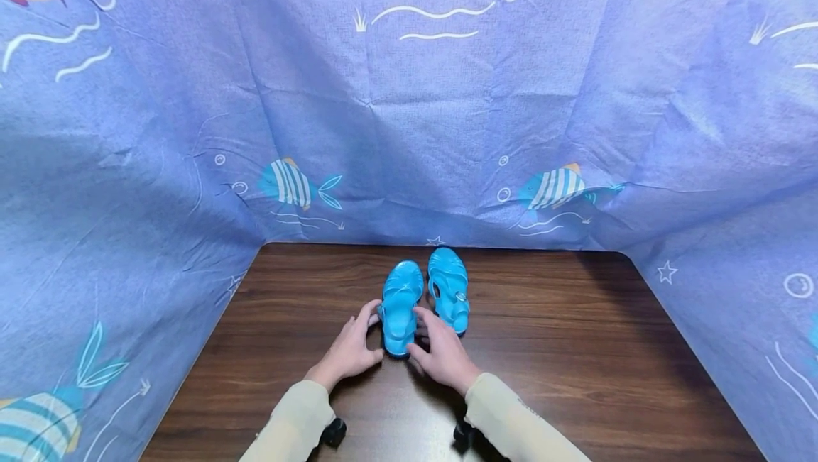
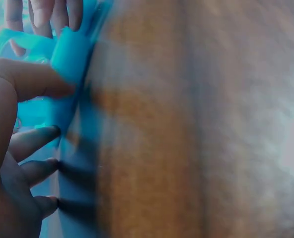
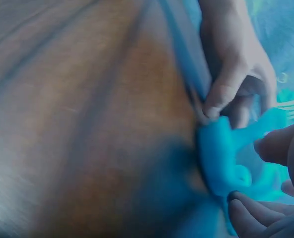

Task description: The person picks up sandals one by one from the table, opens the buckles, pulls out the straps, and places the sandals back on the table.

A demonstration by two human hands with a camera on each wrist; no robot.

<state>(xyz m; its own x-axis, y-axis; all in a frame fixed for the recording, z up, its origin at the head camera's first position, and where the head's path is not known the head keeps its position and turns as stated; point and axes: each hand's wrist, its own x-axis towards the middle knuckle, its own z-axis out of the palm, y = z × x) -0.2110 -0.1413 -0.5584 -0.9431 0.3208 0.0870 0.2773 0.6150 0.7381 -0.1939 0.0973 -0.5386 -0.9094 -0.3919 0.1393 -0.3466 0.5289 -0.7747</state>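
Observation:
Two bright blue sandals lie side by side on a dark wooden table. The left sandal stands between both hands, heel toward me. The right sandal sits slightly farther back, with a round buckle on its strap. My left hand has its fingertips at the left sandal's outer strap, thumb spread toward the heel. On the other side, my right hand reaches with fingers at the strap and thumb by the heel. In the right wrist view the heel strap shows between the two hands.
The brown table ends at a rounded far edge. Blue cloth printed with fish and stars hangs behind it and along both sides. Dark objects show under the pale sleeves.

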